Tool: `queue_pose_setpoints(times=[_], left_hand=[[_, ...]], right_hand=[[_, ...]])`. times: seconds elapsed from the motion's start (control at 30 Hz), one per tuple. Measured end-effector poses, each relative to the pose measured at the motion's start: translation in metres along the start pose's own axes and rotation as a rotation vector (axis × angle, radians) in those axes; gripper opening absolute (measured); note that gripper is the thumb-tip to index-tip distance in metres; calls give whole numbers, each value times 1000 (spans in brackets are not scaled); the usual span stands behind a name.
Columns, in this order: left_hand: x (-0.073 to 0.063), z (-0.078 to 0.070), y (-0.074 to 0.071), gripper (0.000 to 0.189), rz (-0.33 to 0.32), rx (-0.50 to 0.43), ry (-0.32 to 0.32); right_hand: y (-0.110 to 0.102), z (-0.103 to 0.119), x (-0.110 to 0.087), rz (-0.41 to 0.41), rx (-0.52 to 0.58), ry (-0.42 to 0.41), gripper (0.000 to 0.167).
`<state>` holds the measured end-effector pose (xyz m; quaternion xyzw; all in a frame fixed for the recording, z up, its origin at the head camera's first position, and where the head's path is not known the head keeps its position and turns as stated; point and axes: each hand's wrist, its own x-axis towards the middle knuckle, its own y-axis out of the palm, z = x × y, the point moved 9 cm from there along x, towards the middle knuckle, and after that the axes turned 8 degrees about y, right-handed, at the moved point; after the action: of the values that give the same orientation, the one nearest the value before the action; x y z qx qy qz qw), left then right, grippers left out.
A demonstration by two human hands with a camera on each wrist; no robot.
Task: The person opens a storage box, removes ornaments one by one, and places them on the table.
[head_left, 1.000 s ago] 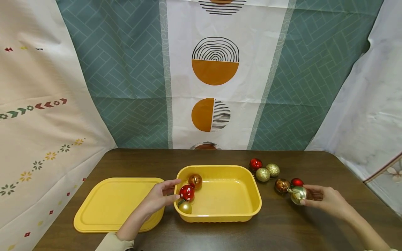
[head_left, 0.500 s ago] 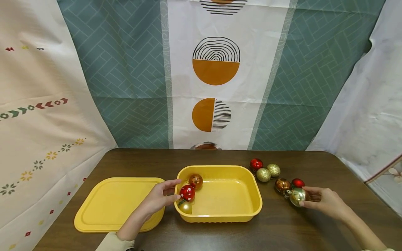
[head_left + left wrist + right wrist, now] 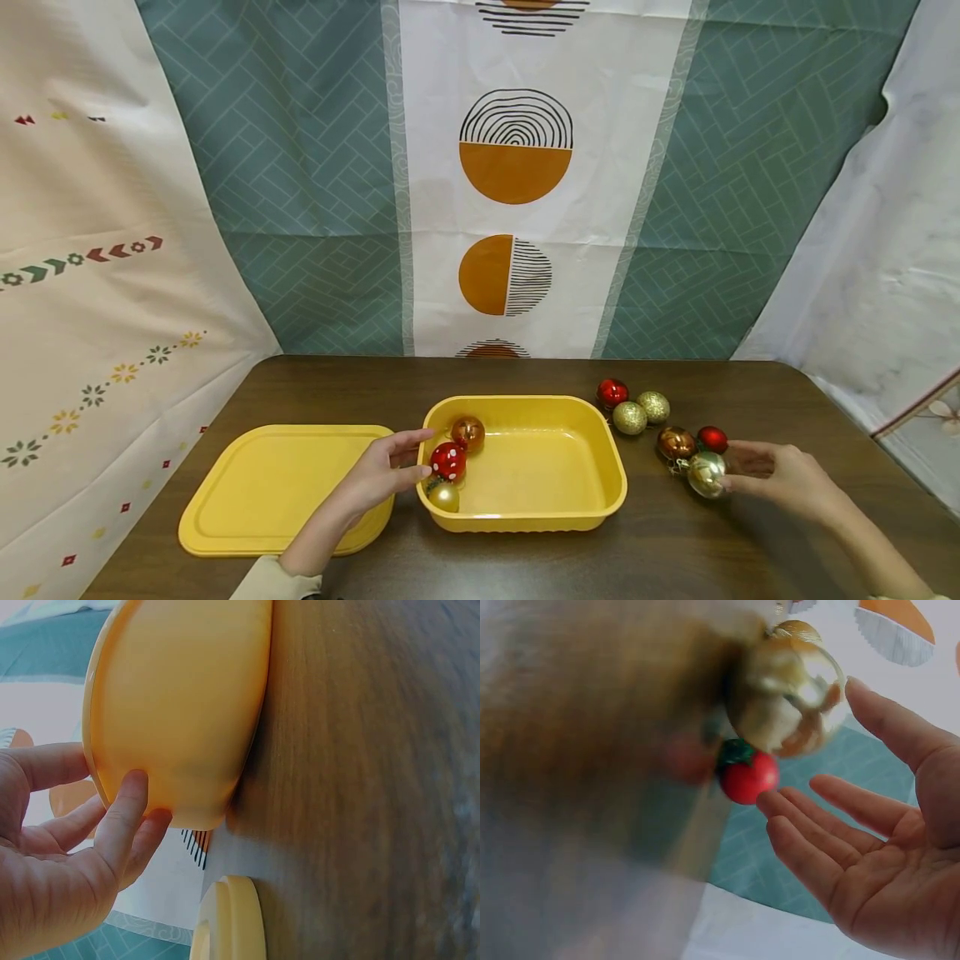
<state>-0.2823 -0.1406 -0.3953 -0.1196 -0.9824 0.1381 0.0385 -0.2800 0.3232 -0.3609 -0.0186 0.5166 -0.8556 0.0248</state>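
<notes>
In the head view, the scene is softly and evenly lit, with a pale sheen spread over the desk point(image 3: 555, 575) along its near edge, small highlights thrown back by the gold ball point(image 3: 707, 476) towards its right edge, and a soft shadow cast below the right hand point(image 3: 791, 482). A dimmer, cooler picture is given at the left wrist, where the wall of the box point(image 3: 184, 697) is darkened towards the desk. At the right wrist, the desk is heavily blurred, while bright glare is caught on the ball.
</notes>
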Motion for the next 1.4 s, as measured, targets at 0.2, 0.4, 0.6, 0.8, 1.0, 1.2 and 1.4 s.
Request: queue_pose_setpoints(times=[0.2, 0.4, 0.6, 0.8, 1.0, 1.2, 1.4], left_hand=[[1, 0, 0, 50, -3, 5, -1], [0, 1, 0, 50, -13, 1, -1], [-1, 0, 1, 51, 2, -40, 21], [0, 1, 1, 50, 5, -27, 19], [0, 1, 0, 50, 0, -18, 20], [1, 1, 0, 50, -7, -9, 6], [0, -1, 0, 51, 5, -15, 11]], right_hand=[[-14, 12, -5, -52, -5, 3, 60], [-10, 42, -10, -57, 62, -43, 56], [0, 85, -15, -48, 172, -149, 48], [16, 125, -14, 16, 267, -214, 48], [34, 163, -9, 99, 336, -295, 51], [51, 198, 0, 144, 374, -374, 49], [71, 231, 7, 198, 392, -420, 48]])
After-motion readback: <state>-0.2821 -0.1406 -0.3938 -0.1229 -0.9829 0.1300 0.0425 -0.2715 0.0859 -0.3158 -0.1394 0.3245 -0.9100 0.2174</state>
